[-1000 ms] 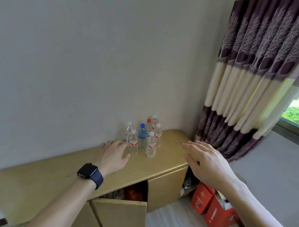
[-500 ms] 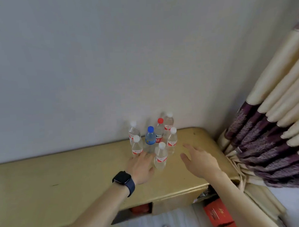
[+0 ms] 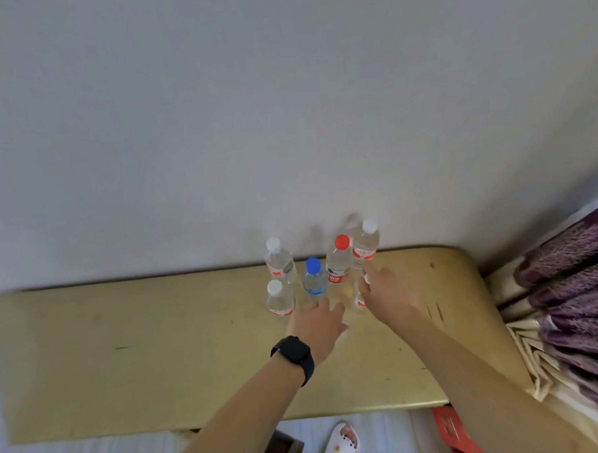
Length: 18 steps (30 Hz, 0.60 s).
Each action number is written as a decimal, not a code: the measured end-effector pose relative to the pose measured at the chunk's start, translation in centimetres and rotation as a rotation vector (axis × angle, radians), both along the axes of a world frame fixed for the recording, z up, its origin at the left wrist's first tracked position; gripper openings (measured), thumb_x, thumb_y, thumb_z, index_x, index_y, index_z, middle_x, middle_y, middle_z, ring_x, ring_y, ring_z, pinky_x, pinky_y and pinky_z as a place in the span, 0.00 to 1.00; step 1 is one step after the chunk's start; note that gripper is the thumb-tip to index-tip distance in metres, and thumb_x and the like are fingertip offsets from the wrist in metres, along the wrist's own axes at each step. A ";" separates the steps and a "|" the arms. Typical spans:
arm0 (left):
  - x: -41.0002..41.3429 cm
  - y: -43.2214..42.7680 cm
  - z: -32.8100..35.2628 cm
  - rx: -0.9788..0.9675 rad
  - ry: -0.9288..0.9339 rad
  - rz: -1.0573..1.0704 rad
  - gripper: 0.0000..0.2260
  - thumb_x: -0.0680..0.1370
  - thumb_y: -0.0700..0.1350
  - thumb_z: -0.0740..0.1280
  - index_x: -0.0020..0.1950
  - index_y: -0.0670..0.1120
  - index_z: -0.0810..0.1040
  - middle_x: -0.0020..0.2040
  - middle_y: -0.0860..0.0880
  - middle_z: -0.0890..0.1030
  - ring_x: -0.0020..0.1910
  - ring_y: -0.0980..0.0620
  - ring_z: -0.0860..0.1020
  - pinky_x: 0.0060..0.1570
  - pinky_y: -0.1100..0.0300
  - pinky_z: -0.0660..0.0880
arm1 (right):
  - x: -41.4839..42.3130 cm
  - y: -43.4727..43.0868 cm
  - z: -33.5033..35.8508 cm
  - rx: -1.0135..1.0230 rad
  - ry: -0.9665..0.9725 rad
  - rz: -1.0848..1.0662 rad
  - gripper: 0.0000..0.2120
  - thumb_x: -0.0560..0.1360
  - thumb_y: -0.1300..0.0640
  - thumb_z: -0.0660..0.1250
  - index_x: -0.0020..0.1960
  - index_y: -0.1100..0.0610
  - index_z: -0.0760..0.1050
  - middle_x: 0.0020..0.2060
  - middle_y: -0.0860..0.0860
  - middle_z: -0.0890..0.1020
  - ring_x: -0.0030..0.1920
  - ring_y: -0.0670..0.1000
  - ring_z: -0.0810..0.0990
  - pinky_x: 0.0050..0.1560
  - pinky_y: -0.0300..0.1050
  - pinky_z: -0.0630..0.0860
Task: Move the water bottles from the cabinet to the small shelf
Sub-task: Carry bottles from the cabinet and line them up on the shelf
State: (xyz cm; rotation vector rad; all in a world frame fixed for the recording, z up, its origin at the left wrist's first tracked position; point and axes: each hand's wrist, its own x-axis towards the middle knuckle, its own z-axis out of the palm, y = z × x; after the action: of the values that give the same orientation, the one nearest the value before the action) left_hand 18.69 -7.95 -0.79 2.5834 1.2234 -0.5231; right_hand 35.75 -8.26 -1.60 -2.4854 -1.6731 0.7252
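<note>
Our left hand (image 3: 317, 323) and right hand (image 3: 386, 291) reach spread-fingered into the water bottles (image 3: 313, 277) clustered at twelve o'clock on the cabinet worktop (image 3: 159, 352); whether either grips one we cannot tell. Tightly packed, a brushed neighbour like the red-capped bottle (image 3: 339, 264) may topple.
</note>
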 end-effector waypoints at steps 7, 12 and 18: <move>-1.6 0.7 -2.0 0.061 -0.047 0.131 0.24 0.82 0.62 0.50 0.69 0.47 0.64 0.57 0.45 0.79 0.52 0.42 0.78 0.43 0.52 0.75 | 0.3 -1.3 -0.7 -0.077 -0.070 0.148 0.14 0.80 0.42 0.54 0.61 0.48 0.64 0.54 0.52 0.71 0.43 0.57 0.77 0.39 0.47 0.69; 0.0 1.2 -2.7 0.013 -0.099 0.184 0.29 0.80 0.67 0.46 0.72 0.48 0.60 0.50 0.46 0.81 0.46 0.44 0.80 0.44 0.51 0.77 | -0.5 -3.3 -1.6 -0.087 -0.095 0.042 0.23 0.80 0.36 0.53 0.68 0.49 0.59 0.54 0.55 0.76 0.50 0.60 0.79 0.42 0.50 0.71; -0.1 0.2 -3.0 0.072 -0.189 0.143 0.17 0.82 0.57 0.54 0.60 0.45 0.66 0.41 0.47 0.78 0.38 0.45 0.77 0.39 0.54 0.74 | -1.8 -10.9 -2.1 -0.099 -0.193 -0.064 0.26 0.82 0.40 0.49 0.72 0.56 0.55 0.44 0.54 0.82 0.38 0.56 0.78 0.31 0.45 0.66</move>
State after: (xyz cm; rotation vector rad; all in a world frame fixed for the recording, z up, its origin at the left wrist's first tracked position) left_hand 18.63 -7.73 -3.76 2.5099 1.3692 -0.2048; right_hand 33.94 -19.14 -3.71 -2.7428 -1.6434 0.5925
